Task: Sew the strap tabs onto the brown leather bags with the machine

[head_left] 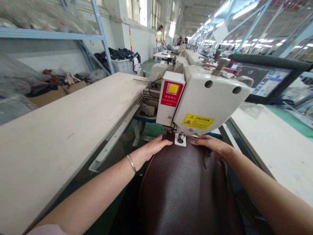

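Observation:
A dark brown leather bag point(176, 182) hangs toward me from the sewing machine point(202, 94), its top edge under the machine head. My left hand point(157, 146) grips the bag's upper left edge, thumb on the leather and the other fingers mostly hidden behind. On the upper right edge, my right hand point(212, 143) holds the bag in a similar way, thumb pointing inward. Between both thumbs, a white metal clamp plate point(180, 140) with a round hole lies on the leather. A small leather loop point(207, 159) shows below my right hand.
White tabletops point(80, 111) flank the machine on both sides. A red emergency-stop box point(171, 94) with a yellow button is on the machine's left, a display screen point(266, 78) on its right. Shelving point(51, 33) stands at left. Far back is another person point(159, 37).

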Demonstrator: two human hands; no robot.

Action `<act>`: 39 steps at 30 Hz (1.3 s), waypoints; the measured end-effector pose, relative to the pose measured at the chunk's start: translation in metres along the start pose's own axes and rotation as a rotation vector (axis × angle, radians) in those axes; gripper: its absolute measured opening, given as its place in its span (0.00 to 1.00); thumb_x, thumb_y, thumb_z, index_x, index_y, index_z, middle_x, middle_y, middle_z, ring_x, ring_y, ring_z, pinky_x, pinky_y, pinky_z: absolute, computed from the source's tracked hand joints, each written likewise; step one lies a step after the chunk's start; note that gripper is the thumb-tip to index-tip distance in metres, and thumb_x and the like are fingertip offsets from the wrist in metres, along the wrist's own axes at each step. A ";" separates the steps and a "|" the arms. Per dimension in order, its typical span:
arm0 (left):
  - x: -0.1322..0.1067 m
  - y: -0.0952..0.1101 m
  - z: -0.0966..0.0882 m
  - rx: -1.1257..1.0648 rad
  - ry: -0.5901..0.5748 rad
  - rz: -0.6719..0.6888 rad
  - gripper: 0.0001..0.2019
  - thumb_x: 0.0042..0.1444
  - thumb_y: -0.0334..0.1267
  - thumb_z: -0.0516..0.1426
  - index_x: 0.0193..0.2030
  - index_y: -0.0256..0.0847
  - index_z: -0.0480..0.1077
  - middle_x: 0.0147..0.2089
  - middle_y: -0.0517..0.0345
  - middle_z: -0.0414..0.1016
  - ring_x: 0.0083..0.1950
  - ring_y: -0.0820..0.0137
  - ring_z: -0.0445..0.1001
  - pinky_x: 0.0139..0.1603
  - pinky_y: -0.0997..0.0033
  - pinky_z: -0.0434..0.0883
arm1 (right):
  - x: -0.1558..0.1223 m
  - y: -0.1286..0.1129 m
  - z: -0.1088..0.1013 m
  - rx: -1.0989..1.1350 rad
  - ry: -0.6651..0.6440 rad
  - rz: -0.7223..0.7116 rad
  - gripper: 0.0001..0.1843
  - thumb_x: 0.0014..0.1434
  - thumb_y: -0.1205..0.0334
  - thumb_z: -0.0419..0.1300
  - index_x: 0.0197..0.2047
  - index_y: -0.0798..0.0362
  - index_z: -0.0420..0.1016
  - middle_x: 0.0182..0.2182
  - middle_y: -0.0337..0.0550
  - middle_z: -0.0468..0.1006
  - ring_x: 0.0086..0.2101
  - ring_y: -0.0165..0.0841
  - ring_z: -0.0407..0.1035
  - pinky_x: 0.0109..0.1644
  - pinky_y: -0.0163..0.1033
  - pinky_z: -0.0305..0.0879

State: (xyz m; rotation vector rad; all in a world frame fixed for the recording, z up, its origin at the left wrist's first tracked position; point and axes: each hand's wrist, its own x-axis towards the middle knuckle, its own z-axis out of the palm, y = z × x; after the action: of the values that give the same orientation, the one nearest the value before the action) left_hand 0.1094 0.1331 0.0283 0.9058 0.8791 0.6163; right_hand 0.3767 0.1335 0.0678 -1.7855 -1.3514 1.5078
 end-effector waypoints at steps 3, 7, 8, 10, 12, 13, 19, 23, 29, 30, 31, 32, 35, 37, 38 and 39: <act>0.001 0.000 -0.001 0.004 0.004 0.010 0.22 0.51 0.38 0.61 0.54 0.38 0.69 0.41 0.51 0.78 0.34 0.66 0.74 0.36 0.66 0.69 | 0.000 -0.001 0.001 0.011 0.001 -0.010 0.26 0.40 0.49 0.74 0.41 0.55 0.81 0.47 0.49 0.80 0.52 0.46 0.70 0.61 0.42 0.65; 0.005 0.001 -0.002 0.014 -0.025 0.064 0.21 0.49 0.39 0.62 0.51 0.36 0.71 0.39 0.50 0.77 0.36 0.64 0.74 0.40 0.64 0.70 | 0.003 -0.001 0.002 0.014 0.037 -0.010 0.22 0.41 0.50 0.73 0.37 0.54 0.82 0.44 0.50 0.80 0.49 0.47 0.73 0.56 0.43 0.70; 0.007 0.002 -0.003 0.015 -0.047 0.085 0.20 0.49 0.39 0.62 0.50 0.36 0.71 0.39 0.50 0.77 0.38 0.63 0.75 0.41 0.63 0.70 | 0.005 -0.001 0.001 0.004 0.038 -0.017 0.22 0.41 0.50 0.73 0.37 0.54 0.82 0.43 0.50 0.80 0.48 0.47 0.73 0.56 0.44 0.69; 0.013 0.002 -0.003 0.020 -0.074 0.119 0.20 0.48 0.40 0.62 0.49 0.35 0.72 0.40 0.48 0.78 0.41 0.60 0.76 0.45 0.60 0.71 | 0.009 0.001 -0.002 0.007 0.027 -0.037 0.23 0.41 0.48 0.74 0.37 0.54 0.81 0.44 0.50 0.80 0.49 0.48 0.72 0.58 0.45 0.68; 0.017 0.002 -0.001 0.029 -0.047 0.114 0.22 0.49 0.40 0.62 0.51 0.35 0.71 0.44 0.46 0.78 0.44 0.58 0.76 0.49 0.57 0.71 | 0.011 0.002 -0.007 0.035 0.001 -0.053 0.24 0.41 0.48 0.74 0.39 0.53 0.81 0.45 0.49 0.80 0.50 0.47 0.72 0.60 0.45 0.67; 0.018 0.002 0.001 0.042 -0.024 0.105 0.24 0.50 0.40 0.62 0.54 0.35 0.70 0.46 0.45 0.78 0.46 0.57 0.76 0.50 0.57 0.71 | 0.011 0.003 -0.009 0.047 -0.004 -0.057 0.25 0.40 0.48 0.75 0.40 0.53 0.81 0.45 0.49 0.80 0.51 0.47 0.72 0.60 0.45 0.67; 0.003 -0.002 0.011 0.129 0.029 0.069 0.31 0.55 0.40 0.60 0.65 0.38 0.60 0.59 0.43 0.72 0.55 0.56 0.73 0.55 0.58 0.70 | -0.003 0.007 -0.013 0.028 0.086 0.069 0.23 0.40 0.48 0.76 0.36 0.53 0.81 0.39 0.50 0.81 0.41 0.47 0.75 0.44 0.43 0.74; -0.006 -0.002 0.006 0.056 0.015 0.041 0.26 0.57 0.39 0.58 0.63 0.39 0.63 0.54 0.45 0.75 0.47 0.59 0.76 0.47 0.60 0.72 | -0.001 0.005 -0.005 0.048 -0.015 0.013 0.22 0.42 0.48 0.75 0.38 0.52 0.82 0.41 0.48 0.81 0.44 0.46 0.75 0.50 0.43 0.73; 0.004 0.002 -0.002 0.039 0.047 0.066 0.25 0.54 0.40 0.61 0.58 0.35 0.68 0.50 0.44 0.77 0.47 0.58 0.77 0.50 0.59 0.71 | 0.008 -0.003 -0.001 0.039 -0.042 -0.130 0.24 0.41 0.48 0.75 0.39 0.52 0.82 0.47 0.48 0.80 0.55 0.49 0.69 0.64 0.46 0.64; 0.004 0.002 -0.002 0.047 0.048 0.075 0.25 0.53 0.42 0.62 0.58 0.36 0.68 0.50 0.44 0.77 0.48 0.57 0.77 0.51 0.58 0.71 | 0.007 -0.004 -0.001 0.053 -0.056 -0.136 0.24 0.41 0.48 0.75 0.40 0.52 0.82 0.48 0.48 0.80 0.55 0.48 0.69 0.65 0.47 0.62; 0.002 0.001 -0.003 0.056 0.046 0.088 0.26 0.53 0.43 0.62 0.58 0.36 0.68 0.51 0.44 0.77 0.50 0.57 0.76 0.52 0.57 0.71 | 0.005 -0.004 -0.001 0.066 -0.070 -0.140 0.25 0.42 0.47 0.75 0.41 0.52 0.82 0.48 0.47 0.79 0.56 0.48 0.69 0.67 0.47 0.60; 0.000 0.000 -0.003 0.065 0.033 0.100 0.27 0.52 0.44 0.63 0.58 0.37 0.68 0.52 0.44 0.77 0.51 0.56 0.76 0.53 0.57 0.71 | 0.004 -0.004 -0.001 0.074 -0.085 -0.146 0.25 0.43 0.47 0.74 0.41 0.52 0.83 0.48 0.47 0.79 0.56 0.48 0.69 0.68 0.48 0.59; -0.009 -0.007 -0.007 0.075 -0.027 0.090 0.29 0.50 0.46 0.64 0.58 0.39 0.69 0.53 0.45 0.78 0.53 0.55 0.76 0.53 0.56 0.72 | 0.004 0.000 -0.002 0.047 -0.109 -0.164 0.25 0.44 0.44 0.74 0.41 0.52 0.83 0.47 0.47 0.80 0.56 0.48 0.69 0.68 0.49 0.58; -0.013 -0.014 -0.011 0.061 -0.012 0.068 0.32 0.47 0.48 0.65 0.59 0.39 0.67 0.53 0.44 0.78 0.53 0.54 0.77 0.54 0.55 0.71 | 0.008 0.003 -0.003 0.025 -0.135 -0.207 0.26 0.45 0.42 0.73 0.42 0.52 0.84 0.46 0.47 0.80 0.56 0.48 0.69 0.68 0.48 0.58; -0.014 -0.017 -0.014 0.051 -0.014 0.070 0.34 0.47 0.49 0.66 0.60 0.39 0.67 0.53 0.44 0.78 0.54 0.53 0.77 0.55 0.53 0.71 | 0.011 0.004 -0.003 0.019 -0.137 -0.231 0.26 0.46 0.41 0.72 0.41 0.51 0.84 0.46 0.47 0.80 0.56 0.48 0.69 0.67 0.48 0.58; -0.014 -0.020 -0.016 0.046 -0.030 0.091 0.34 0.47 0.50 0.66 0.60 0.39 0.67 0.54 0.43 0.78 0.55 0.52 0.76 0.56 0.52 0.71 | 0.013 0.005 -0.004 0.010 -0.139 -0.246 0.26 0.46 0.40 0.72 0.41 0.51 0.85 0.45 0.46 0.81 0.55 0.49 0.69 0.67 0.48 0.59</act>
State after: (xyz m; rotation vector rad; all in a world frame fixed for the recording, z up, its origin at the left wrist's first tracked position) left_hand 0.0907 0.1192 0.0107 0.9981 0.8317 0.6615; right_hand 0.3812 0.1431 0.0585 -1.4688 -1.5633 1.5216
